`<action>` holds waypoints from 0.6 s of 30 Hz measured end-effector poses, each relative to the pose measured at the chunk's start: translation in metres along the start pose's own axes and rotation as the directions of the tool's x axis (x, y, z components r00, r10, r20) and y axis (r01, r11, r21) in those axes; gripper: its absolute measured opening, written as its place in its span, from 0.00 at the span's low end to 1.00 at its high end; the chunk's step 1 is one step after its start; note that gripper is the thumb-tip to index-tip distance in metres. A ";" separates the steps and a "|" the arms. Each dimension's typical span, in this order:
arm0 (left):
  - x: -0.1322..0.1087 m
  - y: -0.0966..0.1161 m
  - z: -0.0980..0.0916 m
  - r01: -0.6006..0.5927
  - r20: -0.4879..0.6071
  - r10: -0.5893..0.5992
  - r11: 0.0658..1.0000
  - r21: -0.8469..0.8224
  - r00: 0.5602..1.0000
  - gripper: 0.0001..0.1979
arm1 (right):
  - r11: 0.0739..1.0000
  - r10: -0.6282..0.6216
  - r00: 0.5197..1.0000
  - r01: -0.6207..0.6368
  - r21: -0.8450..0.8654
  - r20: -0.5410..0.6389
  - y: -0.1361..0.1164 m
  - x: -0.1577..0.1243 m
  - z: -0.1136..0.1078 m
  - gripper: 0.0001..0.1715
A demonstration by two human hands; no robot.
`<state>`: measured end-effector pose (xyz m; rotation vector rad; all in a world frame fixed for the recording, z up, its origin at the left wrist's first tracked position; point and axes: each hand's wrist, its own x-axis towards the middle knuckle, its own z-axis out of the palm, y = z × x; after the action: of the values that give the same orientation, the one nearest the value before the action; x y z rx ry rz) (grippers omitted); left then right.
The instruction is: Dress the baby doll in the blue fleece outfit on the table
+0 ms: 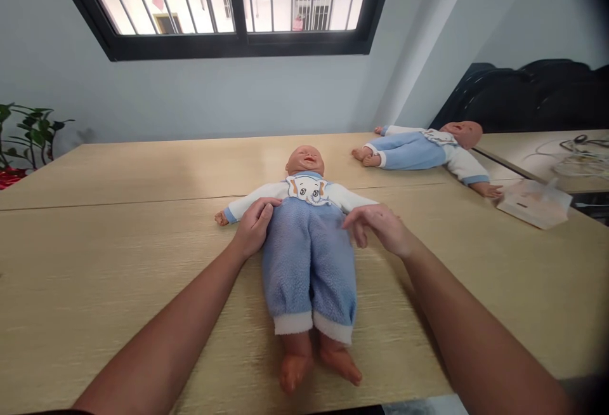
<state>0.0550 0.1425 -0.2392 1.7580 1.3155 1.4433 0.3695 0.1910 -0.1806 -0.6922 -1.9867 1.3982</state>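
A baby doll [309, 250] lies on its back on the table, head away from me and bare feet towards me. It wears fuzzy blue trousers and a white top with an elephant face patch [308, 190] on the chest. My left hand [257, 228] rests against the doll's waist on the left, fingers stretched along the cloth and touching it. On the other side, my right hand [375, 224] hovers by the waist with bent, parted fingers, the fingertips at the trouser edge. Neither hand visibly grips the cloth.
A second doll [413, 148] in similar clothes lies at the back right of the wooden table [118, 263]. Beside its hand stands a small white box [535, 204]. Cables [583, 155] lie farther right. A leafy plant [33, 132] stands at the left, near the wall.
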 end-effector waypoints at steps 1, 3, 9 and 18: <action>0.000 0.000 0.000 0.002 -0.001 -0.002 1.000 0.005 1.000 0.22 | 1.000 0.006 1.000 -0.006 0.003 0.007 0.000 0.001 0.001 0.37; 0.001 0.000 0.000 0.002 -0.002 -0.002 1.000 0.014 1.000 0.21 | 0.999 0.040 0.997 -0.040 0.000 0.067 -0.001 0.001 0.002 0.37; 0.000 -0.002 0.001 -0.002 -0.001 0.002 1.000 0.017 1.000 0.18 | 0.991 0.058 0.998 -0.056 -0.125 0.010 0.000 -0.003 -0.001 0.39; 0.006 -0.009 -0.010 -0.190 -0.045 0.228 0.894 0.406 0.973 0.21 | 0.658 -0.259 0.966 0.165 -0.735 -0.014 0.025 0.016 0.010 0.34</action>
<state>0.0428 0.1499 -0.2408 2.1765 1.6008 1.4577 0.3530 0.2040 -0.2041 -0.8081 -2.4241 0.3522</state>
